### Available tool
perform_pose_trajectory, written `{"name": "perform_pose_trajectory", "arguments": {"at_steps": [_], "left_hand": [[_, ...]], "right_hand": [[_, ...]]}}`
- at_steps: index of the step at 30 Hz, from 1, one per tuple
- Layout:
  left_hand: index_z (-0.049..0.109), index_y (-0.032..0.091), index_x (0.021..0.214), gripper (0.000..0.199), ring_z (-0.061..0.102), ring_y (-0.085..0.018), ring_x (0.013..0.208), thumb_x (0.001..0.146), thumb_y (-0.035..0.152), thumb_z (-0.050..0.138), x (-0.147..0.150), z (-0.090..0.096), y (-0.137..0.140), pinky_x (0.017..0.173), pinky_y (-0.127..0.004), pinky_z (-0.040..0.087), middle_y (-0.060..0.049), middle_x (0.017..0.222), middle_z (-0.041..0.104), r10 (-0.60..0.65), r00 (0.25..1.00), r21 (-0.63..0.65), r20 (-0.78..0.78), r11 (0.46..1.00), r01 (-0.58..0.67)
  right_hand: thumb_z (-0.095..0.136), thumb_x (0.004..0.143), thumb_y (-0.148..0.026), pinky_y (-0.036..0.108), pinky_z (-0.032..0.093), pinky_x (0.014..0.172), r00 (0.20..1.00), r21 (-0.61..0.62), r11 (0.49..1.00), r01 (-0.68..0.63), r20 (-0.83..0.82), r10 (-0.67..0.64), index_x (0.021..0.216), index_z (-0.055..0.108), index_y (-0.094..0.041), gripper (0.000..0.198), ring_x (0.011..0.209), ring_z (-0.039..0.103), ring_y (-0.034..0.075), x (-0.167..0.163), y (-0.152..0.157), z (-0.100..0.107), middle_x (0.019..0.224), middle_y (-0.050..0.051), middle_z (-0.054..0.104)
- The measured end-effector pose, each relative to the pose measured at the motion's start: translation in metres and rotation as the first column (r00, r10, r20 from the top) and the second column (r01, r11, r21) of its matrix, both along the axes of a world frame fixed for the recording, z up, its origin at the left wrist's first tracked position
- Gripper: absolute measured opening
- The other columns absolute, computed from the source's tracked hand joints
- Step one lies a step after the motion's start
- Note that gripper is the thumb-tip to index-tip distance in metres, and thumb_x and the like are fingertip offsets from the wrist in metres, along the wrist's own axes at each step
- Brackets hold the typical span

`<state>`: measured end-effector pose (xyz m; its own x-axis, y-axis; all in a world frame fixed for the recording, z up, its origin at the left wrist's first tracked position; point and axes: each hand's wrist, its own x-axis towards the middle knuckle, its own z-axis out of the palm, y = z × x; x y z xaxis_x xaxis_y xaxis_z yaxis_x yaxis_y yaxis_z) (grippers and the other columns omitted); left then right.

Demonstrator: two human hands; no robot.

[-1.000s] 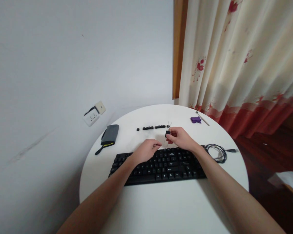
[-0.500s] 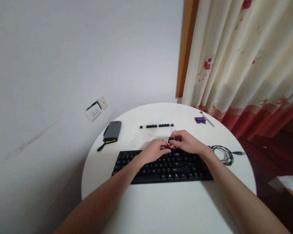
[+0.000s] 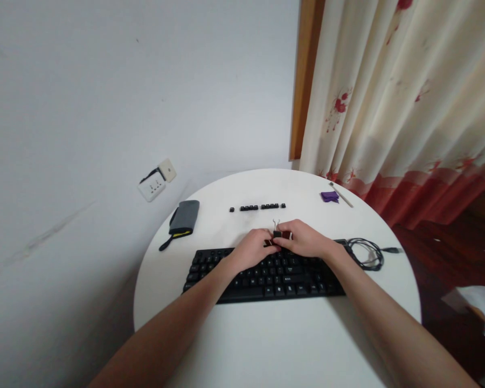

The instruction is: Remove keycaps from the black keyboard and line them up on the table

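A black keyboard (image 3: 250,291) lies in front of me, its upper part partly covered by my hands. My right hand (image 3: 301,238) pinches a small black tool with two thin wire prongs pointing up, which looks like a wire keycap puller (image 3: 277,234). My left hand (image 3: 250,250) is beside it over the keyboard's far edge, thumb and fingers bent together. What lies between the left fingertips is hidden. Beyond the hands, several black keycaps (image 3: 249,208) are set out in a row on the white table (image 3: 299,334).
A grey pouch (image 3: 185,216) with a strap rests at the left. Coiled black cable (image 3: 366,264) lies right of the keyboard. Farther back are a purple cloth (image 3: 330,196) and a thin brush (image 3: 341,195). Wall and curtain (image 3: 359,108) border the table.
My right hand has shifted slightly left toward my left hand. The tool has moved left with it and now stands more upright. The view has shifted slightly.
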<state>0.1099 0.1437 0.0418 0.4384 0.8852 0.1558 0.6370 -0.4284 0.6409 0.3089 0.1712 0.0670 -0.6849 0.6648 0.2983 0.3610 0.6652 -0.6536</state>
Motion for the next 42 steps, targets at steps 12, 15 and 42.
{"name": "perform_pose_trajectory", "arguments": {"at_steps": [12, 15, 42], "left_hand": [[0.071, 0.018, 0.085, 0.009, 0.064, -0.017, 0.076, 0.082, 0.026, 0.068, 0.006, 0.004, -0.003, 0.073, -0.028, 0.048, -0.002, 0.082, 0.070, 0.026, 0.999, -0.032, 0.026, 0.999, -0.025], [0.070, 0.018, 0.083, 0.010, 0.064, -0.018, 0.076, 0.083, 0.027, 0.066, 0.008, 0.004, -0.004, 0.073, -0.028, 0.048, -0.001, 0.080, 0.070, 0.050, 0.998, -0.027, 0.047, 0.998, -0.048], [0.066, 0.023, 0.106, 0.025, 0.054, -0.023, 0.108, 0.083, 0.015, 0.071, 0.011, 0.011, -0.011, 0.097, -0.041, 0.049, -0.005, 0.114, 0.060, 0.165, 0.982, 0.556, -0.089, 0.826, -0.088]], "right_hand": [[0.052, 0.091, -0.026, 0.026, 0.036, 0.060, 0.965, -0.022, 0.965, 0.261, -0.024, -0.262, 0.068, 0.055, -0.019, 0.024, 0.062, 0.055, 0.016, -0.017, 0.012, -0.024, 0.065, 0.003, 0.063], [0.051, 0.092, -0.027, 0.026, 0.038, 0.061, 0.959, -0.044, 0.961, 0.274, -0.056, -0.276, 0.069, 0.055, -0.019, 0.024, 0.063, 0.056, 0.016, -0.019, 0.012, -0.025, 0.066, 0.002, 0.063], [0.056, 0.089, -0.040, 0.026, 0.049, 0.055, 0.860, -0.320, 0.924, 0.211, -0.388, -0.331, 0.075, 0.058, -0.018, 0.026, 0.056, 0.064, 0.016, -0.019, 0.009, -0.015, 0.063, 0.002, 0.064]]}}
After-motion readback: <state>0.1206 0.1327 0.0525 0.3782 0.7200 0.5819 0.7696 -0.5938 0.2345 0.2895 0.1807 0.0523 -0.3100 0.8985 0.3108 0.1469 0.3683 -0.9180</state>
